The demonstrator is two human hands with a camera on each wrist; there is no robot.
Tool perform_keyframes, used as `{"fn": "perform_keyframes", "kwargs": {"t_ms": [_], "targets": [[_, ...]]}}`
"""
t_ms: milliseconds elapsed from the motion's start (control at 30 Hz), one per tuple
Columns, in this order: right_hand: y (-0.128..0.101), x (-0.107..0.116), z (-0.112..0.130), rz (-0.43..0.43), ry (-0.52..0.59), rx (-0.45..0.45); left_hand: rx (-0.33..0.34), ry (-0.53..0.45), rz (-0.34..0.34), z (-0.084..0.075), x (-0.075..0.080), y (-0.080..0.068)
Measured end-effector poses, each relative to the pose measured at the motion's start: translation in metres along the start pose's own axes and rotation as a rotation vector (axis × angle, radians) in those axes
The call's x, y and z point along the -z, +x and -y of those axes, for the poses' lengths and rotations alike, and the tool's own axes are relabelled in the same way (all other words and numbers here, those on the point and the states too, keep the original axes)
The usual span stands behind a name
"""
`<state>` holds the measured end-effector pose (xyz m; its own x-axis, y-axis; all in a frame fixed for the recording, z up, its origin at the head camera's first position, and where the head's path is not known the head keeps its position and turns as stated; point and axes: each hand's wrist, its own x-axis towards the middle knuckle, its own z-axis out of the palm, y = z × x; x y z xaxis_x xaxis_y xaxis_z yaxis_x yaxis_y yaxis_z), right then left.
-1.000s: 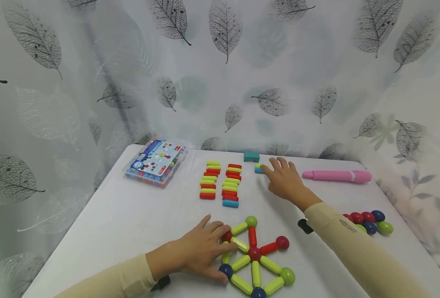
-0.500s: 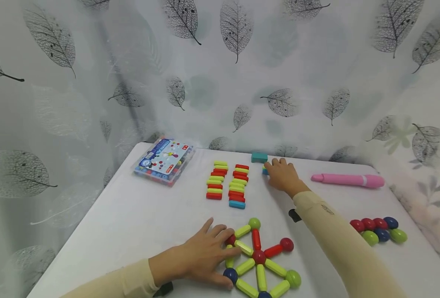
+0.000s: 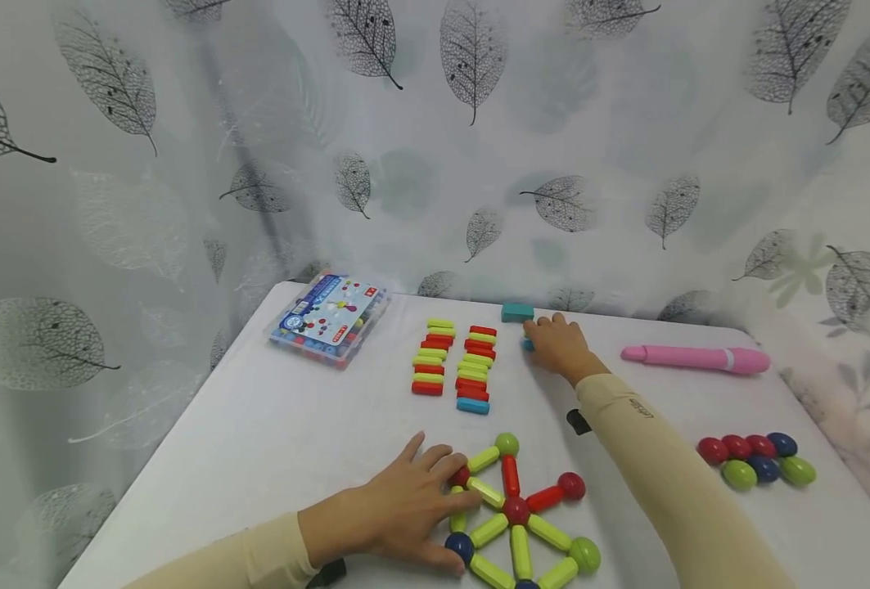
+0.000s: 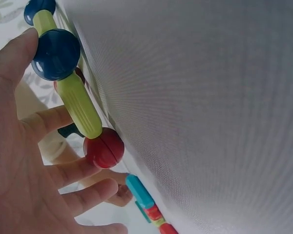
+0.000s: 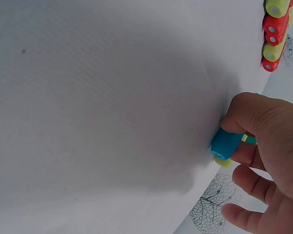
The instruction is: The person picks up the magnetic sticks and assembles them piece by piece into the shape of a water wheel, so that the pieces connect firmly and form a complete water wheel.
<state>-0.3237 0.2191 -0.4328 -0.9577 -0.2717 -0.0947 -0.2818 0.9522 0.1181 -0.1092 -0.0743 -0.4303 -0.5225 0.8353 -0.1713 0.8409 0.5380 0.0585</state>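
Observation:
My left hand (image 3: 399, 509) rests with spread fingers on the left side of a magnetic stick-and-ball wheel, whose red hub ball (image 3: 516, 510) joins yellow-green and red sticks. In the left wrist view its thumb touches a dark blue ball (image 4: 57, 54), and other fingers lie by a yellow-green stick (image 4: 80, 107) and a red ball (image 4: 104, 148). At the back of the table, my right hand (image 3: 558, 350) pinches a blue magnetic stick (image 5: 226, 143) between thumb and index finger. A yellow-green stick (image 5: 223, 162) lies right beside it, partly hidden.
Two columns of red and yellow-green sticks (image 3: 429, 368) lie mid-table, one ending in a blue stick (image 3: 473, 406). Behind stand a teal block (image 3: 517, 312) and a clear parts box (image 3: 327, 317). A pink pen-shaped object (image 3: 696, 359) and several loose balls (image 3: 761, 446) lie right.
My right hand has reached the small sticks at the back and closed thumb and finger on the blue one. The left hand stays on the wheel. The head view has shifted slightly.

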Motion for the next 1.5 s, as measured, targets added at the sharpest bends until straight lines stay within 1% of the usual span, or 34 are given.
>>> {"fn": "perform_keyframes", "kwargs": {"t_ms": [167, 300, 400, 567, 733, 867, 1033, 1300, 1500], "targets": [[-0.011, 0.006, -0.001, 0.004, 0.03, 0.0, -0.007, -0.004, -0.001, -0.001, 0.0, 0.002], [-0.03, 0.015, 0.006, 0.025, 0.075, 0.024, -0.006, -0.003, -0.002, -0.001, 0.0, 0.003], [-0.051, 0.019, 0.013, 0.038, 0.098, 0.06, -0.003, 0.005, -0.003, -0.002, 0.0, 0.003], [-0.094, 0.024, 0.028, 0.049, 0.149, 0.109, 0.003, -0.008, -0.001, -0.001, 0.0, 0.002], [-0.129, 0.027, 0.042, 0.101, 0.249, 0.099, 0.003, -0.019, -0.009, -0.001, 0.0, 0.001], [-0.148, 0.023, 0.049, 0.164, 0.31, 0.082, 0.001, -0.023, -0.016, -0.001, 0.0, 0.002], [-0.159, 0.017, 0.054, 0.216, 0.366, 0.064, -0.001, -0.024, -0.019, -0.001, 0.001, 0.002], [-0.159, 0.011, 0.06, 0.221, 0.411, 0.094, 0.002, -0.009, -0.024, -0.002, 0.001, 0.001], [-0.16, 0.008, 0.062, 0.227, 0.431, 0.082, 0.001, -0.003, -0.024, -0.003, 0.0, 0.001]]}}
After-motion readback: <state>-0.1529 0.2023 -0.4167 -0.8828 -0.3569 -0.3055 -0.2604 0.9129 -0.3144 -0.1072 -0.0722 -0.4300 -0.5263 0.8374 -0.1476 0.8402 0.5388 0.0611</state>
